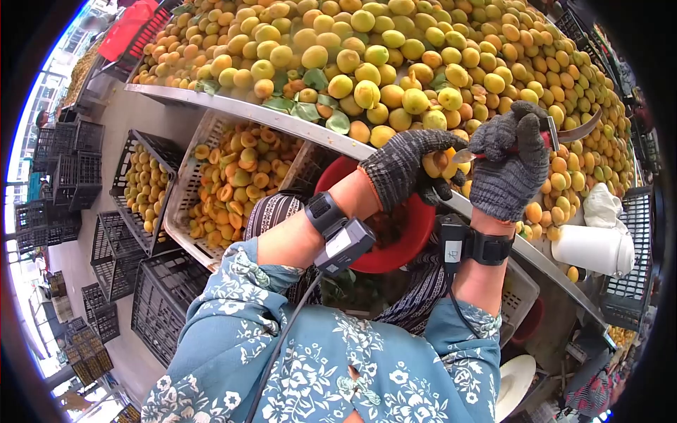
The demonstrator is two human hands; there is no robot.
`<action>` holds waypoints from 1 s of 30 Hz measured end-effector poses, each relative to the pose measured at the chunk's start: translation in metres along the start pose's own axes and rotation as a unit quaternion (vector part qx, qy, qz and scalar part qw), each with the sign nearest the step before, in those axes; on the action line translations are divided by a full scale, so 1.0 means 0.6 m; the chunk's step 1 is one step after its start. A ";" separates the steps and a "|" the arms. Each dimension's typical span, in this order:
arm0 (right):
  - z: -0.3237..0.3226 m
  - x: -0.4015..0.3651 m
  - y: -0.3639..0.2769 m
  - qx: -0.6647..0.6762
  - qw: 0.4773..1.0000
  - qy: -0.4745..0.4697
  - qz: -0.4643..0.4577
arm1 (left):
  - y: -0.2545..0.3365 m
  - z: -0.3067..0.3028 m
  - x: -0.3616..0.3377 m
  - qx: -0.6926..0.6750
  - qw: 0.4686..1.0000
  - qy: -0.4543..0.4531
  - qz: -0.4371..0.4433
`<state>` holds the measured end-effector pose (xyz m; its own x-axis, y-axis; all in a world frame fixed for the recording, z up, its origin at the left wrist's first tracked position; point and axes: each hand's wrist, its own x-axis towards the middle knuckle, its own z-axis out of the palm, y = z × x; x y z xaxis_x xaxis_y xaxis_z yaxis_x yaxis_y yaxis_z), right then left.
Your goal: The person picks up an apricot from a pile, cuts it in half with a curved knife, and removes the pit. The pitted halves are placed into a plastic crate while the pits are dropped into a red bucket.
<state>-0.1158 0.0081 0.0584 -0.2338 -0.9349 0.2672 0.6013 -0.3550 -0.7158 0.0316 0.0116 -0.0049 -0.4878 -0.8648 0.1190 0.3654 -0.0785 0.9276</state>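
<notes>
My left hand [405,169], in a dark grey knitted glove, is closed around an apricot [437,164] above the red basin [422,229]. My right hand [509,162], gloved alike, grips a red-handled knife [479,156]. A short metal tip of the knife touches or nearly touches the apricot; a curved metal blade [584,130] sticks out at the other side of the fist. Whether both metal parts belong to one tool is hidden by my fingers. Whole apricots [416,100] lie heaped just beyond my hands. Dark bits in the basin are partly hidden by my left arm.
A metal table edge [282,121] runs between me and the heap. On my left stand a white crate [185,185] of halved apricots, a black crate [169,156] of whole ones and stacked black crates [163,292]. A white jug [594,249] stands at the right.
</notes>
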 end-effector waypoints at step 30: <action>0.039 -0.032 0.026 -0.250 0.966 0.005 -0.066 | -0.009 0.008 0.002 0.329 0.933 -0.023 0.146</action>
<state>-0.0841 0.0206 0.0569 -0.2929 -0.8807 0.3724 0.1228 -0.4209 -0.8988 0.0252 0.0135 -0.0079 -0.4822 -0.7784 0.4020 -0.0697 0.4915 0.8681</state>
